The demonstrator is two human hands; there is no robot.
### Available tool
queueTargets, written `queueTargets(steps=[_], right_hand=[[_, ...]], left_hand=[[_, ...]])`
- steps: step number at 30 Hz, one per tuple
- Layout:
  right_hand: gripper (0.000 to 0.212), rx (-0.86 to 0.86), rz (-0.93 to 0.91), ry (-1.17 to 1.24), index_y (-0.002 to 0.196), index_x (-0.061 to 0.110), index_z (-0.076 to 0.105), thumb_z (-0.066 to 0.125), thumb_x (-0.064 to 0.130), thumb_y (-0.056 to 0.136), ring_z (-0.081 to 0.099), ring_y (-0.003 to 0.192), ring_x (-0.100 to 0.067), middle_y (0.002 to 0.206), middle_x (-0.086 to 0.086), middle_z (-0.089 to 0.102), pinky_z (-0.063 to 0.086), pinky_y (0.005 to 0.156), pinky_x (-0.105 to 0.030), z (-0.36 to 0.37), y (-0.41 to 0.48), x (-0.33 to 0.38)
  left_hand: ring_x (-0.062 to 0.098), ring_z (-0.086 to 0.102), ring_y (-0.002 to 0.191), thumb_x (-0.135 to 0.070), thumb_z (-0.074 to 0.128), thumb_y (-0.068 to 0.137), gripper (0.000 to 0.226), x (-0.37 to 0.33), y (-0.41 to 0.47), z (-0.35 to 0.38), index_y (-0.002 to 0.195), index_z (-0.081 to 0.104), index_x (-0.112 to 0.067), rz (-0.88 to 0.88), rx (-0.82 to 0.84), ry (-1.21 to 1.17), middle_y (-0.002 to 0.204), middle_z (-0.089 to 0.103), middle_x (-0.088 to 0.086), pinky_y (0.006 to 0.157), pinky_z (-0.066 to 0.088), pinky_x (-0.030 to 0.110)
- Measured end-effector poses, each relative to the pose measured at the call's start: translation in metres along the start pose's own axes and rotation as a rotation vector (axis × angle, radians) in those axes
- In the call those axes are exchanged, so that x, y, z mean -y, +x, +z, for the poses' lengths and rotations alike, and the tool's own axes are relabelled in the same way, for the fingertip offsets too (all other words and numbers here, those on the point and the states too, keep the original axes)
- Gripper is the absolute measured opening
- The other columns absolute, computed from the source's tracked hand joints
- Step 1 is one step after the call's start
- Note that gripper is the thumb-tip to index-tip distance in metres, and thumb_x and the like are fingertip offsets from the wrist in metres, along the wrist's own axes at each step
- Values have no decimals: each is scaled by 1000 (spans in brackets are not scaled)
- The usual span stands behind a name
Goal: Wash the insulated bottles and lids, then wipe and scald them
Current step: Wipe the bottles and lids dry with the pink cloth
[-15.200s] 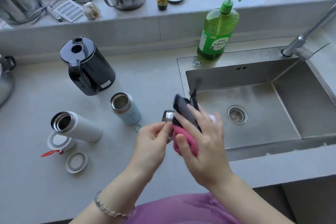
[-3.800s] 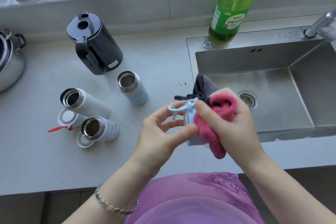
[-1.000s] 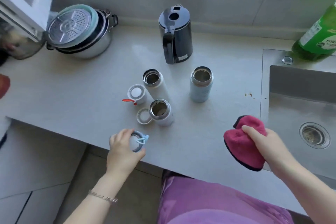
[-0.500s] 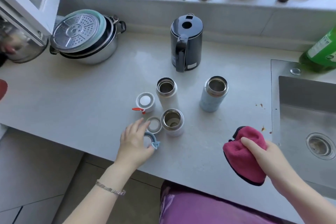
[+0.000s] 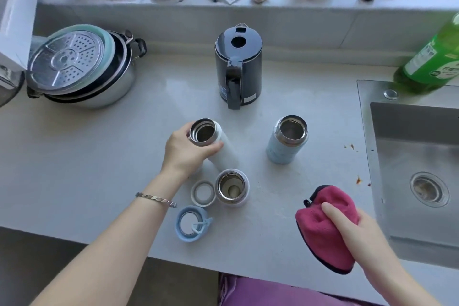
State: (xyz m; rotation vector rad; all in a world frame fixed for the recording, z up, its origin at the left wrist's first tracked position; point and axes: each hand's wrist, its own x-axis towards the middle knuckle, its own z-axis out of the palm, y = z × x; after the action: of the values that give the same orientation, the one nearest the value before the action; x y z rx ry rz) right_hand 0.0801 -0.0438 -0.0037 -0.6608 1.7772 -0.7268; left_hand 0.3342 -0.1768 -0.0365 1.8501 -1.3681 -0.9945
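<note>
Three open insulated bottles stand on the grey counter. My left hand (image 5: pixel 185 150) grips the tall white bottle (image 5: pixel 223 149) just below its steel mouth. A short white bottle (image 5: pixel 232 187) stands in front of it, with a white lid (image 5: pixel 203 193) beside it. The pale blue lid (image 5: pixel 190 223) with its loop lies near the counter's front edge, apart from my hand. A pale blue bottle (image 5: pixel 288 140) stands to the right. My right hand (image 5: pixel 352 228) holds a bunched pink cloth (image 5: pixel 323 231) above the counter. The lid with the red strap is hidden.
A black electric kettle (image 5: pixel 238 67) stands behind the bottles. Stacked pots with a steamer tray (image 5: pixel 77 67) are at the left. The steel sink (image 5: pixel 419 156) lies at the right, with a green soap bottle (image 5: pixel 432 62) behind it. Utensils crowd the windowsill.
My left hand has let go of the blue lid on the counter and moved up to take hold of the tall white bottle. My right hand keeps holding the pink cloth.
</note>
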Motion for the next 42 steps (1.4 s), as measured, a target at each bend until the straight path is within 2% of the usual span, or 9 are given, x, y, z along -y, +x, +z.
queueTargets(steps=[3,6,11,18,22,26,29,35,42], right_hand=[[15,22,-135,-7,76,18,67,64,29,86,60,69,-9,66,6,65,45,63,-20,12,-4,13],[28,118,-448,-127,92,43,66,50,54,71,59,90,8,94,19,64,39,74,-2,36,-5,39],[53,212,-814,-372,135,24,48,35,42,87,41,129,-10,138,5,47,30,104,-19,101,17,80],[55,228,-926,-460,139,23,43,34,38,86,49,116,-16,125,-1,57,37,92,-20,119,32,91],[51,168,-835,-534,127,26,56,33,41,84,50,102,-6,105,10,60,32,83,-4,78,38,67],[27,107,-601,-340,91,47,58,35,52,77,55,84,11,82,32,61,36,71,-1,29,21,55],[24,68,-475,-243,71,50,63,46,37,83,56,72,12,69,30,62,39,64,-4,4,19,47],[24,-13,-318,-160,78,12,64,47,10,94,57,64,-1,64,9,62,39,55,-4,-21,24,26],[39,28,-374,-222,87,45,58,50,6,91,56,84,15,83,26,66,37,68,0,-27,24,13]], left_hand=[[17,58,71,-46,77,43,37,-7,5,-17,69,61,-23,-140,-179,-223,70,61,-4,76,56,36],[21,55,71,-54,66,38,49,-27,4,-33,67,58,-16,-198,-212,-389,75,55,7,71,57,43],[20,53,69,-56,67,40,56,-45,-3,-36,67,58,-8,-201,-168,-391,73,52,9,77,52,56],[20,52,69,-53,69,39,53,-49,-12,-34,66,59,-8,-223,-203,-463,72,54,9,76,52,54],[17,49,67,-55,67,41,45,-43,-4,-38,60,56,-16,-178,-273,-447,67,51,3,73,54,49],[-1,52,56,-50,75,50,32,-34,11,-25,64,58,-27,-24,-253,-177,61,57,-17,60,44,19],[8,64,77,-41,84,58,35,-23,18,-3,83,61,-32,26,-154,-7,77,65,-18,72,50,28],[17,63,93,-38,83,63,43,-11,23,13,97,57,-32,41,-129,135,93,66,-10,83,50,34],[25,32,135,-36,79,70,94,-24,14,12,144,26,-16,128,-111,365,147,35,8,109,28,39]])
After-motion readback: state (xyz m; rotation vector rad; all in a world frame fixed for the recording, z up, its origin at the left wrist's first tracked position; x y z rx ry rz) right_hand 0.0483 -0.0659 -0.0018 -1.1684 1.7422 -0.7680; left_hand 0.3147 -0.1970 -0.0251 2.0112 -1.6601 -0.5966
